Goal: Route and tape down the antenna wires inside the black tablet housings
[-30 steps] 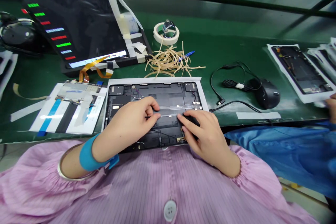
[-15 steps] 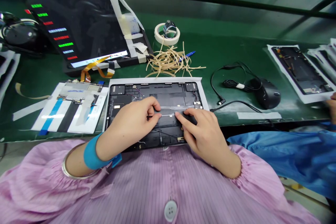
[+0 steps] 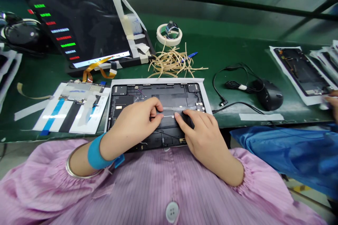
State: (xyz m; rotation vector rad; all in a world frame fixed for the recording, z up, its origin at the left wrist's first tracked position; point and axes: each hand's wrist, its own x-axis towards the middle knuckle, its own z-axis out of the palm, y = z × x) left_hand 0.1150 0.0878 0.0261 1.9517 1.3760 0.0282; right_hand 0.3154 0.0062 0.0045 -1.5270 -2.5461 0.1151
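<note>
Tablet (image 3: 158, 93) lies open, back off; left hand (image 3: 132, 130) pinches silver strip (image 3: 171, 111); right hand (image 3: 203, 137) spread, pressing at strip's 3 o'clock end.

A black tablet chassis (image 3: 169, 95) lies flat with its inner frame exposed, long edge toward the person, on a white paper sheet (image 3: 158, 81). A thin silvery strip (image 3: 179, 111) crosses its middle, and fine wires (image 3: 169, 134) run near the lower edge. The left hand (image 3: 132, 126) curls over the chassis, its fingertips (image 3: 160, 115) at the strip's left end. The right hand (image 3: 203, 133) spreads beside it, fingers resting on a dark piece (image 3: 188, 119) just below the strip – mostly hidden.
</note>
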